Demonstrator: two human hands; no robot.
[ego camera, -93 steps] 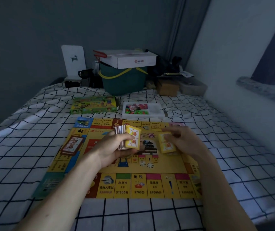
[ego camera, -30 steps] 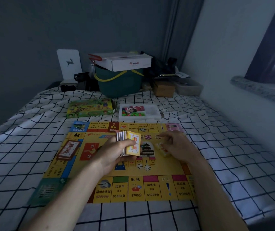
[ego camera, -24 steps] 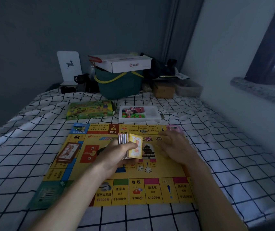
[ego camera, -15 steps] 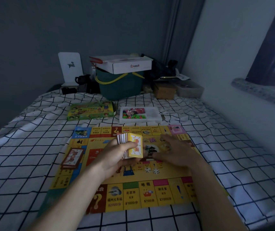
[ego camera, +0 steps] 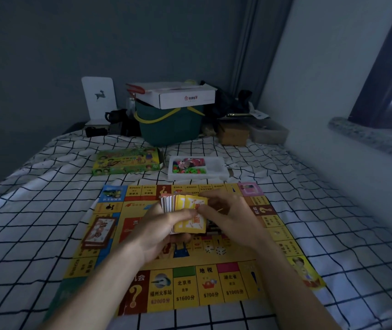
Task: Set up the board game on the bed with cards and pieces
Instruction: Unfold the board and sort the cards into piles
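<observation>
A yellow game board (ego camera: 214, 291) lies flat on the checked bedsheet. Above its middle my left hand (ego camera: 164, 232) grips a thick stack of cards (ego camera: 183, 210), the yellow front card facing me. My right hand (ego camera: 230, 217) is at the stack's right edge, thumb and fingers pinching the yellow front card. Two white dice (ego camera: 215, 250) sit on the board just below my hands. A dark red card pile (ego camera: 98, 232) rests on the board's left side.
Beyond the board lie the green game box (ego camera: 126, 161) and a white tray (ego camera: 218, 167) of coloured pieces. A green basket (ego camera: 171, 125) topped by a white carton, a cardboard box and clutter stand at the bed's far end. A wall and window ledge run along the right.
My right hand has left the board surface and come up to the stack in my left hand, now pinching the front card. The left hand keeps holding the stack.
</observation>
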